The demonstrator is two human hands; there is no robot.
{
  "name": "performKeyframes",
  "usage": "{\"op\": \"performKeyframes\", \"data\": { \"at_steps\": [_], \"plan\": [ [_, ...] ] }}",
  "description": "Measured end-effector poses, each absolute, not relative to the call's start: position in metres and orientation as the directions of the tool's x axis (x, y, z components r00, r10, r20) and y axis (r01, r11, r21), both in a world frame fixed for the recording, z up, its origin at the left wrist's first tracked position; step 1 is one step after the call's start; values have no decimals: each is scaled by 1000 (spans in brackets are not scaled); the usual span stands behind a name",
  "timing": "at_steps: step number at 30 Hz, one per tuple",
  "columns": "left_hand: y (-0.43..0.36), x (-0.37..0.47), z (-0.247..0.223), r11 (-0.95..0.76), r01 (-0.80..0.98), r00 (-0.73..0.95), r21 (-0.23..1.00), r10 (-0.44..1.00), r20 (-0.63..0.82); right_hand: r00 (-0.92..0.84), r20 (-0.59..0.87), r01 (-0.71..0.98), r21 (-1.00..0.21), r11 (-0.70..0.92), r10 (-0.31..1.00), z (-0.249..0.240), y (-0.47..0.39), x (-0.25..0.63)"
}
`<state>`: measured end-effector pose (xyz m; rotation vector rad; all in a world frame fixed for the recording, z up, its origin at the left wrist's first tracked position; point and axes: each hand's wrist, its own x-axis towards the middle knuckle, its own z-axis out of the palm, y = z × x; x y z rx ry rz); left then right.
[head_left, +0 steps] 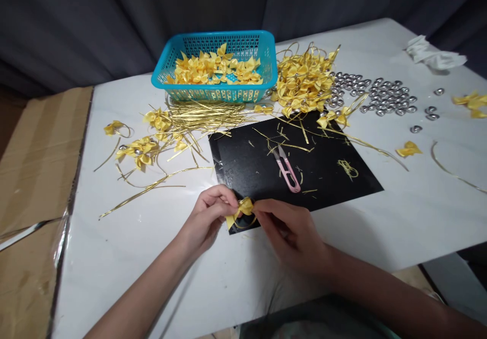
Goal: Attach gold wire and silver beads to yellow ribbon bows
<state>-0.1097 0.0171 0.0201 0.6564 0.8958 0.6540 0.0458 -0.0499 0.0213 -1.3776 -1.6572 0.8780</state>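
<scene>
Between both hands is a yellow ribbon bow (245,207) with a loop of gold cord below it, over the near corner of a black sheet (251,176). My left hand (211,213) pinches the bow's left side between thumb and fingers. At its right side, my right hand (291,230) has its fingertips closed on the bow's edge; whether they hold cord or ribbon is too small to tell. Pink thread snips (287,170) lie on the sheet beyond the hands, among gold cord scraps.
A blue basket (218,88) of yellow bows stands at the back. Beside it are a yellow bow pile (302,82) and silver beads (391,98). Gold cords (205,115) lie in front. White tissue (433,55) is far right; cardboard (34,176) is left of the table.
</scene>
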Motion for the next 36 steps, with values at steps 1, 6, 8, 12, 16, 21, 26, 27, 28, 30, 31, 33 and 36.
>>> {"op": "performKeyframes", "data": {
  "at_steps": [1,6,8,12,16,21,26,27,28,30,31,33,36],
  "plan": [
    [17,-110,20,625,-226,465,747,743,-481,-97,145,436,-883,173,985,22,-50,46],
    [17,-109,20,638,-221,472,737,732,-491,-104,171,435,-878,200,980,24,-49,47],
    [17,-108,20,641,-219,474,735,729,-494,-106,154,436,-881,185,982,24,-49,48],
    [17,-108,20,649,-207,477,732,720,-504,-95,126,431,-889,155,987,23,-51,46],
    [17,-108,20,660,-218,485,719,713,-507,-82,126,413,-898,149,989,22,-54,43],
    [16,-105,23,688,-244,469,683,701,-538,-87,103,406,-905,130,991,21,-54,42],
    [15,-105,21,687,-259,454,679,707,-542,-90,113,405,-903,140,989,21,-53,42],
    [15,-105,21,687,-259,456,679,707,-541,-87,117,409,-902,142,989,21,-53,43],
    [15,-106,20,685,-262,458,680,708,-537,-83,118,413,-900,142,990,21,-53,43],
    [15,-106,20,686,-265,467,678,706,-532,-76,113,420,-898,135,991,21,-54,43],
    [15,-107,20,686,-268,471,677,706,-529,-73,109,422,-897,129,991,22,-54,43],
    [15,-107,20,685,-272,479,676,705,-523,-70,109,426,-896,128,992,22,-55,43],
    [16,-107,19,680,-274,484,680,709,-513,-67,137,430,-890,152,988,21,-55,43]
  ]
}}
